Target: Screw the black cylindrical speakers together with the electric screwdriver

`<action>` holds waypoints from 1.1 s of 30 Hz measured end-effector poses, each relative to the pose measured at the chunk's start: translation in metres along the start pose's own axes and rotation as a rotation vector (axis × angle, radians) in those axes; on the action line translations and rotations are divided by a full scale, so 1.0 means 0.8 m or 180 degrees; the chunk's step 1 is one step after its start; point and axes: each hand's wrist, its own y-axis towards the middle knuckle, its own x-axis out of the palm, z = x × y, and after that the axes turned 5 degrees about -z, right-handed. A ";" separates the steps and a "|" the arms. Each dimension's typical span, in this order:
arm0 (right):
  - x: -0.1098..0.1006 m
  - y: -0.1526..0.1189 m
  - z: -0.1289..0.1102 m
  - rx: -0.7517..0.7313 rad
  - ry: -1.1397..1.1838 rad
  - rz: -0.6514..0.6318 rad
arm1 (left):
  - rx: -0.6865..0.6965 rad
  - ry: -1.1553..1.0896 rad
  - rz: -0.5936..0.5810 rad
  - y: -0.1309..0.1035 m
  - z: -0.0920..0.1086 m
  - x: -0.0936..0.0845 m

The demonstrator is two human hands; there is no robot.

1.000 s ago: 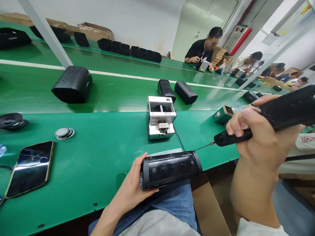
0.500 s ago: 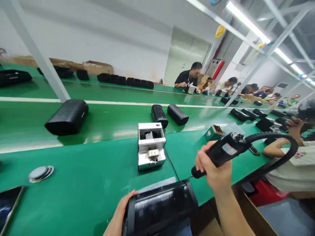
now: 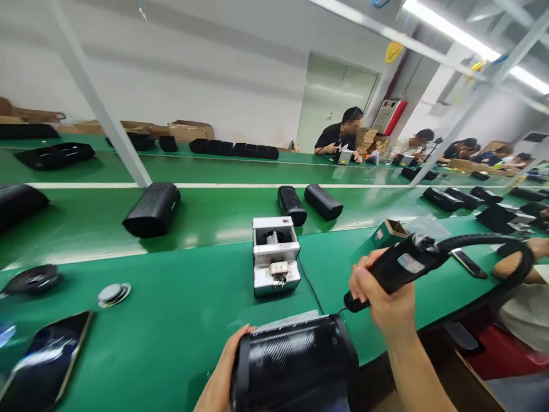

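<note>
A glossy black speaker with a perforated grille lies on its side at the table's near edge. My left hand is wrapped round its left end, with most of the fingers hidden behind it. In my right hand is a black corded electric screwdriver, tilted so its bit points down and left. The bit's tip reaches the speaker's upper right edge; whether it touches cannot be made out. Just beyond the speaker stands a silver screw feeder with a cable at its right.
Black speakers lie along the green line ahead. To the left are a phone, a round silver disc and a speaker driver. A small green box stands right, near a co-worker's arm. Several people work across the line.
The view has turned left, so most things sit further right in the picture and the phone shows more fully. Both hands keep their holds, and the screwdriver bit stays at the speaker's edge.
</note>
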 end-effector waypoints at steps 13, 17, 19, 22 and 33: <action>0.049 0.063 -0.078 -0.0713 -0.0024 -0.0180 | 0.0173 0.0183 -0.0253 -0.003 0.055 -0.004; 0.112 0.084 -0.060 -0.0909 0.0222 -0.0011 | 0.0184 0.0164 -0.0250 -0.002 0.055 -0.002; 0.136 0.093 -0.037 -0.0867 0.0166 -0.0011 | 0.0182 0.0152 -0.0272 -0.002 0.055 -0.002; 0.156 0.103 -0.007 -0.0781 0.0001 0.0148 | 0.0203 0.0146 -0.0316 -0.001 0.058 -0.002; 0.165 0.109 0.011 -0.0579 -0.0112 0.0250 | 0.0281 0.0197 -0.0327 0.000 0.061 -0.003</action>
